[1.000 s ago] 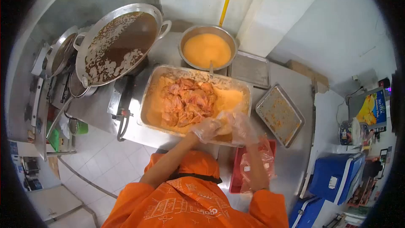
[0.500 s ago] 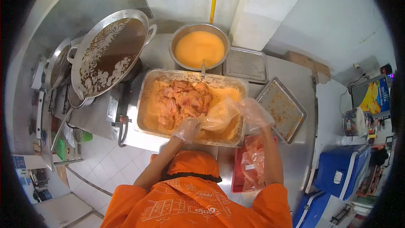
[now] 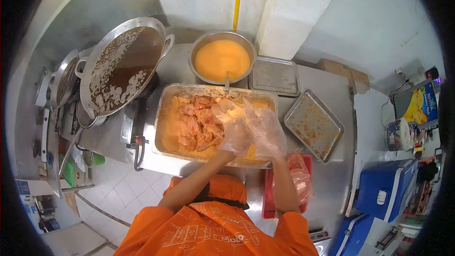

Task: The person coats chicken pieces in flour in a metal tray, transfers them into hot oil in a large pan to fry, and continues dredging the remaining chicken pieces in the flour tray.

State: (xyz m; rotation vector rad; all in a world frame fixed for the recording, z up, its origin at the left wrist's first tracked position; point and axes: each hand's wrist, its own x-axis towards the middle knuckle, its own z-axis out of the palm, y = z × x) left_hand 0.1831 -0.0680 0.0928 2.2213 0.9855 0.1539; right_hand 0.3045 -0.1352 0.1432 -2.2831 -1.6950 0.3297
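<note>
Both my hands wear loose clear plastic gloves and are over the right half of a large metal tray (image 3: 163, 96). My left hand (image 3: 236, 132) and my right hand (image 3: 265, 132) are close together, closed on a clear plastic bag (image 3: 228, 111). The gloves and bag overlap, so their edges are hard to separate. Orange-tinted breading powder (image 3: 168, 135) covers the tray bottom. Left of my hands, a heap of raw coated meat pieces (image 3: 196, 122) lies on the powder.
Behind the tray stands a metal bowl of orange liquid (image 3: 222, 59) with a utensil handle (image 3: 227, 84). A large pan of oil (image 3: 124, 66) is at left. A crumb-covered tray (image 3: 315, 125), a flat metal tray (image 3: 274, 77) and a red tray (image 3: 268, 199) with plastic bags are at right.
My right hand has moved left and down, and my left hand right and up, bringing them together. The bag has shifted up and left between them.
</note>
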